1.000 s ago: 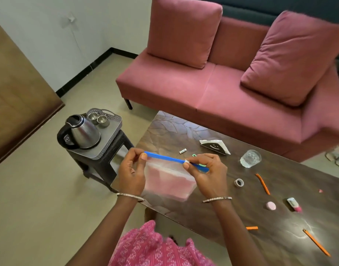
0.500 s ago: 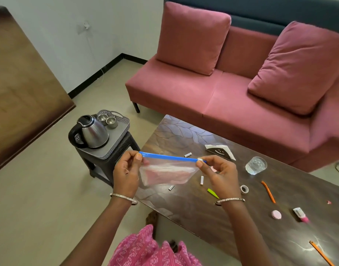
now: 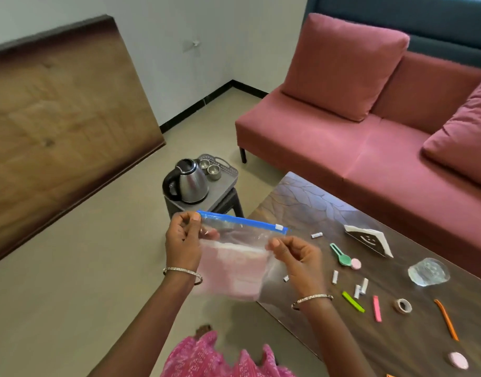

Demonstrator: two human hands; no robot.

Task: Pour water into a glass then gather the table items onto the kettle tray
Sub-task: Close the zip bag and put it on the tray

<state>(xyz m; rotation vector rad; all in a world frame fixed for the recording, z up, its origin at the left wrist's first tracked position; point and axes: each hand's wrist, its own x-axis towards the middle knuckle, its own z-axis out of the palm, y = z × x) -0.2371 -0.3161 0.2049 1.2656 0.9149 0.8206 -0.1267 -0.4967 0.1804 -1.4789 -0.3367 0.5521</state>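
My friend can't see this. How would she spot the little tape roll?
Start at the dark table in front of the pink sofa and find the clear glass. Just nearer the camera, between a pink stick and a long orange stick, lies the tape roll. It is the only small ring with a hole in its middle.

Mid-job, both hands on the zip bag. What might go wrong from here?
1. The zip bag, pinched by the left hand and right hand, hangs mostly beyond the table edge; pieces dropped toward it may hit the floor.
2. The glass stands close to the loose bits; a sweeping hand might tip it.
3. Kettle and cups leave little bare tray.
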